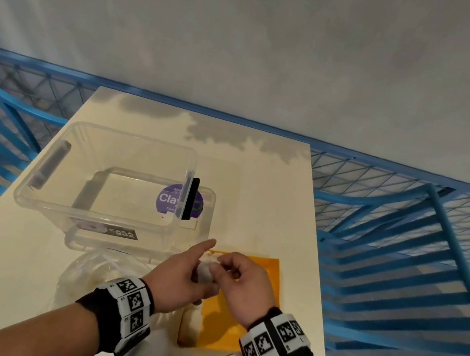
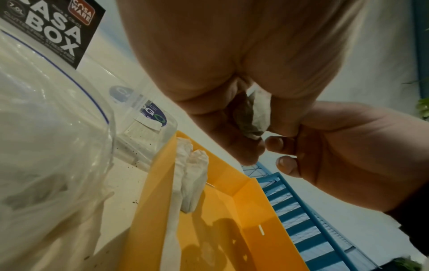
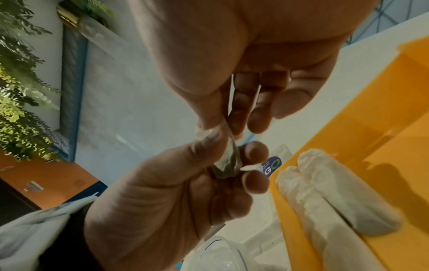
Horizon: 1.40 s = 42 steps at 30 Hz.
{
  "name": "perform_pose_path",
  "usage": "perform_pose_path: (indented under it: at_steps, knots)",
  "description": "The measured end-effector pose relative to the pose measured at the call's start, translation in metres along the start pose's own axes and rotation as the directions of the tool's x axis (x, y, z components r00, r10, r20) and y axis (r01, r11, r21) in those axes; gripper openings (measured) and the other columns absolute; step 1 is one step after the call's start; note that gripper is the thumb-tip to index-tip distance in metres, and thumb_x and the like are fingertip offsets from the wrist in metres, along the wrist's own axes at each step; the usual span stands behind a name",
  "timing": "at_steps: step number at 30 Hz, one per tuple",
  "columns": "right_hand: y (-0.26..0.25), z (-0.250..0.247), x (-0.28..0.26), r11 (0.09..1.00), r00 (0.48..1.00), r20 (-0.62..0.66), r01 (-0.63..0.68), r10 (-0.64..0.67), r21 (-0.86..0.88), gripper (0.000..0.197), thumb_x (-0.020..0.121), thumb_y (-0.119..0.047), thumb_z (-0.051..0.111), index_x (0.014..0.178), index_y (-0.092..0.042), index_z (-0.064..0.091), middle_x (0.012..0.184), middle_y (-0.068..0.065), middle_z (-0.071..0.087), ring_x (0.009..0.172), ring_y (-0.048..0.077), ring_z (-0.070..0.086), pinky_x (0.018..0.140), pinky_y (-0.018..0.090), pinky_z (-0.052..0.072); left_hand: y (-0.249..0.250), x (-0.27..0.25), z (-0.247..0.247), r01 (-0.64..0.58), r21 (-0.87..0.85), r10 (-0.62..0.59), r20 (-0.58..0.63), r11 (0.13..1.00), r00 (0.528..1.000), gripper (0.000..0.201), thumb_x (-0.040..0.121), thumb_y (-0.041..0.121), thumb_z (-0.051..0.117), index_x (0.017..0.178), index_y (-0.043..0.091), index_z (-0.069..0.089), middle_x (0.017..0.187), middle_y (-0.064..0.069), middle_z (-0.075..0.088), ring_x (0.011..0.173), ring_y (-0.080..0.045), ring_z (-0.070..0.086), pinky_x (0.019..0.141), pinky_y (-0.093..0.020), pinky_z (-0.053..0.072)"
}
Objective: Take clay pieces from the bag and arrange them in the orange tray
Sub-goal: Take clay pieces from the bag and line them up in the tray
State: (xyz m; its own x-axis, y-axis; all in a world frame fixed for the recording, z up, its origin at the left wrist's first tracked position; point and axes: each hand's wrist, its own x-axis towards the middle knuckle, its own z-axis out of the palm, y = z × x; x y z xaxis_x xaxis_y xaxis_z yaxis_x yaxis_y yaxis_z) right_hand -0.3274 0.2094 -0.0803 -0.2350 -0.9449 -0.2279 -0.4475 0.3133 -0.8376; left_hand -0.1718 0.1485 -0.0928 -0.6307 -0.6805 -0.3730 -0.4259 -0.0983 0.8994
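Both hands meet above the near left part of the orange tray (image 1: 259, 279). My left hand (image 1: 199, 264) grips a small clay piece (image 2: 254, 117) wrapped in thin white film, its index finger pointing away. My right hand (image 1: 225, 270) pinches the upper end of the same clay piece (image 3: 227, 157) between thumb and forefinger, its other fingers loosely curled. Two more white-wrapped clay pieces (image 3: 336, 192) lie side by side along the tray's left wall (image 2: 160, 183). The clear plastic bag (image 1: 91, 275) lies crumpled on the table left of the tray, under my left wrist.
A clear plastic storage box (image 1: 45, 194) with a black label stands behind the bag, on top of a lid with a purple clay sticker (image 1: 167, 200). The cream table (image 1: 272, 190) ends close to the tray's right side. Blue railings (image 1: 405, 239) flank the table.
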Motion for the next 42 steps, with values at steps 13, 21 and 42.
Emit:
perform_pose_path:
  at_steps: [13, 21, 42]
  knots:
    - [0.03, -0.017, -0.017, 0.98, 0.999, 0.046, -0.014, 0.024, -0.199, 0.003, 0.092, -0.034, 0.061, 0.091, -0.035, 0.064, 0.071, -0.016, 0.058, 0.071, 0.003, 0.056, 0.07, 0.025, 0.048, -0.028, 0.002, -0.001, -0.061, 0.306, 0.084, -0.064, 0.95, 0.994, 0.046, 0.092, 0.021, 0.063, 0.135, 0.035, 0.052, 0.109, 0.02, 0.066, 0.088, -0.002, 0.063, 0.077, -0.007, 0.044]
    - [0.055, 0.002, -0.003, 0.803, 0.908, 0.358, 0.043, 0.217, -0.594, 0.018, 0.09, -0.038, 0.054, 0.102, -0.029, 0.063, 0.097, -0.003, 0.066, 0.092, 0.022, 0.061, 0.08, 0.034, 0.053, -0.046, 0.016, -0.013, 0.098, 0.524, -0.013, -0.165, 0.846, 0.986, 0.049, 0.086, 0.029, 0.068, 0.133, 0.035, 0.054, 0.137, 0.008, 0.05, 0.108, -0.011, 0.056, 0.1, -0.024, 0.044]
    - [0.061, 0.018, 0.062, 0.824, 0.911, 0.079, -0.325, 0.404, -0.465, 0.028, 0.074, -0.038, 0.078, 0.081, -0.025, 0.054, 0.086, -0.008, 0.062, 0.08, 0.017, 0.061, 0.069, 0.03, 0.051, -0.048, 0.02, -0.01, 0.152, 0.573, -0.072, -0.159, 0.805, 0.985, 0.059, 0.081, 0.033, 0.072, 0.134, 0.036, 0.049, 0.135, 0.009, 0.055, 0.12, -0.013, 0.053, 0.1, -0.028, 0.046]
